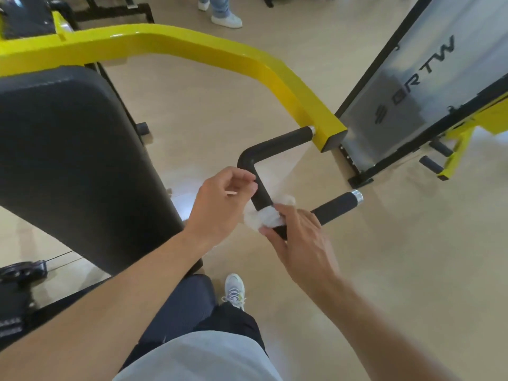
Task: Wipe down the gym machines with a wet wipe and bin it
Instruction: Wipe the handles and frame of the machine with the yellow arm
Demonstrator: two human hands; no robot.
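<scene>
A yellow machine arm ends in a bent black handle bar with foam grips. A white wet wipe is wrapped around the bar at its lower bend. My right hand presses the wipe against the bar with thumb and fingers. My left hand is at the wipe's left side, fingers curled, touching the bar just above it. A second grip with a chrome end cap sticks out to the right.
A large black back pad stands at the left. A frosted weight-stack shield in a black frame stands at the right with yellow parts beyond. Another person's legs and white shoes are at the top. My own shoe is below.
</scene>
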